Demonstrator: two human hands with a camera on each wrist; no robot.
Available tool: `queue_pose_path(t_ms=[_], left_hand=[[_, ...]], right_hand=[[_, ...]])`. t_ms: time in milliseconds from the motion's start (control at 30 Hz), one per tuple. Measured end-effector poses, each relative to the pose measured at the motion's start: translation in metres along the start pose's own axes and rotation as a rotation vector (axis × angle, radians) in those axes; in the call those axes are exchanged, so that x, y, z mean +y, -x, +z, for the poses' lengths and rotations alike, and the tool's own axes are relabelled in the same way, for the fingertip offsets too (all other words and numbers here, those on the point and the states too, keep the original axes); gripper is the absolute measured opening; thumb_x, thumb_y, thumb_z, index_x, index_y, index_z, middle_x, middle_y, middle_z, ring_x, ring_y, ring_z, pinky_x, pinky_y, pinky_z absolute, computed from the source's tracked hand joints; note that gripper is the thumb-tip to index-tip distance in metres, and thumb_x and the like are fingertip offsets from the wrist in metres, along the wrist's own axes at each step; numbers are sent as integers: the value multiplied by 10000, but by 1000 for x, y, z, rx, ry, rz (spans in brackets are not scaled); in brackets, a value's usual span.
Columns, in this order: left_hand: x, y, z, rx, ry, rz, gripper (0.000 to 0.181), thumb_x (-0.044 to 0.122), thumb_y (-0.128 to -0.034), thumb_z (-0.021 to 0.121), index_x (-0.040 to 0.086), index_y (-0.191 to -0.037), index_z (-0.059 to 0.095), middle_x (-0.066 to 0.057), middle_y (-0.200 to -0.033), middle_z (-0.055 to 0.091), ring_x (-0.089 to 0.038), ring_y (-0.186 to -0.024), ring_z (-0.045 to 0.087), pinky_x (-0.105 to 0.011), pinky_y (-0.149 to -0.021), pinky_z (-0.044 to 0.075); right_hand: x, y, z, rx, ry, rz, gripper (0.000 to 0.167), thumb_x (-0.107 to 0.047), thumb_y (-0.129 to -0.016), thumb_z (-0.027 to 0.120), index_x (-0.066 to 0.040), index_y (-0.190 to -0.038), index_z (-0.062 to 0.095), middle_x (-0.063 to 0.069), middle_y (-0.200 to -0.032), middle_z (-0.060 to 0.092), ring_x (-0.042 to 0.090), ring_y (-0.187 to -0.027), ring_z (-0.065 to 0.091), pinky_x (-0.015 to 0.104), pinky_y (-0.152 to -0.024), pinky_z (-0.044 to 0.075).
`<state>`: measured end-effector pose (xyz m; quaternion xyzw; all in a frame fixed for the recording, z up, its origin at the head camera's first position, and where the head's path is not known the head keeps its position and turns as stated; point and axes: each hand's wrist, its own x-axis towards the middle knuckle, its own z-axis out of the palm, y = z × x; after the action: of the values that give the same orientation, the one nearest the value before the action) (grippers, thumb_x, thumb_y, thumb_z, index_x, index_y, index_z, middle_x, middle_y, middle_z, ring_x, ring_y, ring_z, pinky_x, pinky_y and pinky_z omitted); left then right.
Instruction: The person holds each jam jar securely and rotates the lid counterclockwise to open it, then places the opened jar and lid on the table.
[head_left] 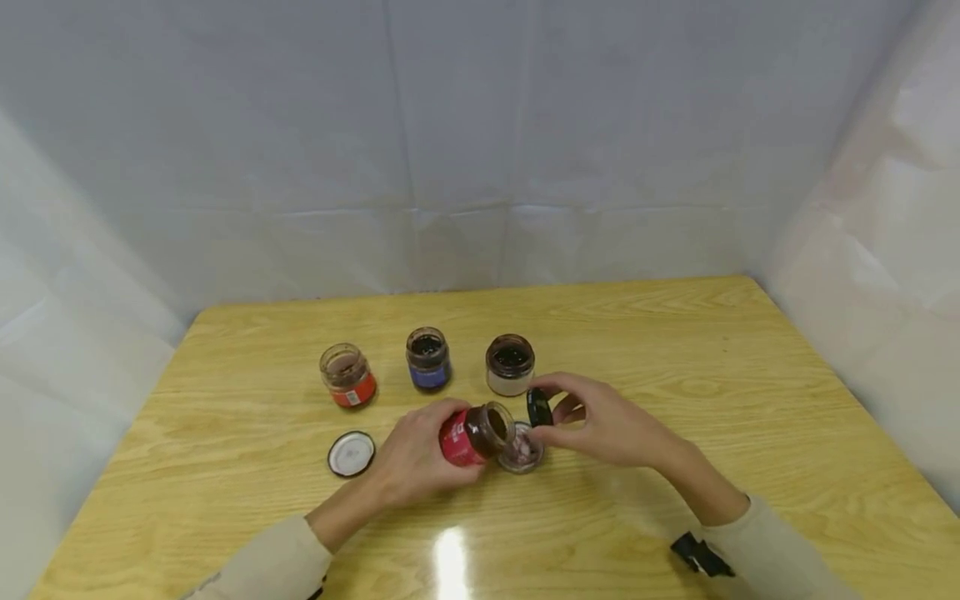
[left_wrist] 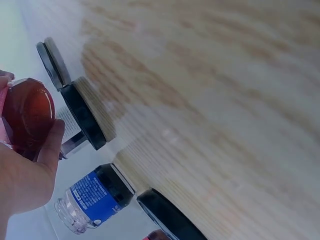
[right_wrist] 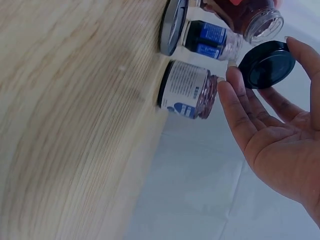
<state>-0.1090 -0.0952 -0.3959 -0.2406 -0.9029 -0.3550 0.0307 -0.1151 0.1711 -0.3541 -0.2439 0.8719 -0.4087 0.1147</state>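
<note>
My left hand (head_left: 420, 457) grips a glass jar (head_left: 461, 438) with a pink-red label. The jar is uncapped and tipped over, its mouth facing right, with dark brown contents inside. Between thumb and fingers, my right hand (head_left: 611, 425) pinches a black lid (head_left: 538, 407) held on edge, just right of that mouth. The right wrist view shows the underside of this lid (right_wrist: 270, 67). Below the tilted jar, a round lid (head_left: 522, 454) lies on the table, its surface blotched; the jar partly covers it.
Three uncapped jars stand behind the hands: one red-labelled (head_left: 348, 377), one blue-labelled (head_left: 428, 360), one white-labelled (head_left: 511, 367). Left of my left hand, another lid (head_left: 351, 454) lies with its pale inside up. White sheeting (head_left: 465, 150) rises behind the wooden table (head_left: 660, 333).
</note>
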Motion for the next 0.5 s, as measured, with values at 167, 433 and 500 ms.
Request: queue_pose_path(t_ms=[167,433,500], left_hand=[[2,-3,2,9,34,-6,607,301,-606,847,151,-1140,600,28,-1014,629,-105,-850,575,-267,-696,495],[7,-9,8,19,52,-30,626,301,-603,848,149,-1151,588,21,-1037,617,-119,-875,570,-289,-715,498],[8,-10,9,24,48,-29,639,312,-603,852,144,-1159,585,16,-1048,619,-126,-883,574,-298,-727,497]], right_hand=[[8,6,-8,27,36,4,615,-429,-854,697,-147,-1362,494,13,-1264,542,116,-944,582,335,-847,498],[17,14,-18,51,56,36,608,-404,-865,694,-127,-1365,486,37,-1280,532,135,-959,579,372,-861,489],[19,16,-19,57,65,45,612,-410,-863,694,-127,-1365,486,39,-1281,532,134,-957,579,372,-858,488]])
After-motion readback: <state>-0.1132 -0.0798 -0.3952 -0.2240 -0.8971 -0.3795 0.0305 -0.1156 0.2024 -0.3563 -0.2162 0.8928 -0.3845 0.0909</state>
